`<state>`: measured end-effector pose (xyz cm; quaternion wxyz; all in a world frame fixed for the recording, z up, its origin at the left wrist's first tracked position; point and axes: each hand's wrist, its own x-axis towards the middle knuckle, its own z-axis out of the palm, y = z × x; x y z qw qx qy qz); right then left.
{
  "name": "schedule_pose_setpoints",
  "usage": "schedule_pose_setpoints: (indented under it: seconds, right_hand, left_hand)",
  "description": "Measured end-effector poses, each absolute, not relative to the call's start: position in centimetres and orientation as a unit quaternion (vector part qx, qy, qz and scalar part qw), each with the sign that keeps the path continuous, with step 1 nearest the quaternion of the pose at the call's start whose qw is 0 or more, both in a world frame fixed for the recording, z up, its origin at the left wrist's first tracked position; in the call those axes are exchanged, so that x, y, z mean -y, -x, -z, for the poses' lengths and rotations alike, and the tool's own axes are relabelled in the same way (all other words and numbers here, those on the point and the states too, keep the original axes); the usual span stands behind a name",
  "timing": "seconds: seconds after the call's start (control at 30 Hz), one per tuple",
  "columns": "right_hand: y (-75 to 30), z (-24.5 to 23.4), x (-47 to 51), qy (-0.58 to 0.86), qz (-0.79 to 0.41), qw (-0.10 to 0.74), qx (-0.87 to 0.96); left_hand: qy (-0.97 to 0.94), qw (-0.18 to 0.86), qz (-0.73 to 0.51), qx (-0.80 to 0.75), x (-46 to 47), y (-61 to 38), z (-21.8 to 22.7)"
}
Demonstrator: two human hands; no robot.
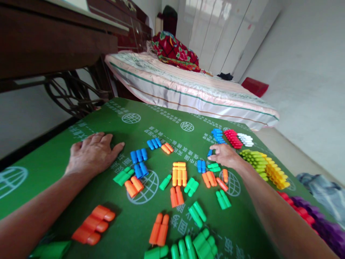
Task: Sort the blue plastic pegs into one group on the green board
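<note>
My right hand pinches a small blue peg-shaped block between thumb and finger, at or just above the green board. Just below it lie a blue pair of blocks and a green pair. My left hand rests flat on the board with its fingers spread, holding nothing. To its right are joined blue blocks, more blue blocks, green blocks and orange blocks. A yellow-orange cluster lies mid-board.
Sorted groups line the right side: blue, red, white, lime, yellow and purple. Orange and green blocks lie near the front. A bed stands behind the green board.
</note>
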<state>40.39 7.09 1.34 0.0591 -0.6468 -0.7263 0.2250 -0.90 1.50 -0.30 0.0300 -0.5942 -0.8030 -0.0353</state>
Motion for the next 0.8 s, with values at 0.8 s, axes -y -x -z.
schedule_pose_setpoints:
  seconds: [0.8]
  right_hand:
    - [-44.3, -0.5, -14.6, 0.778, -0.187, 0.199, 0.566]
  left_hand:
    - [0.594, 0.034, 0.032, 0.803, -1.7, 0.9, 0.4]
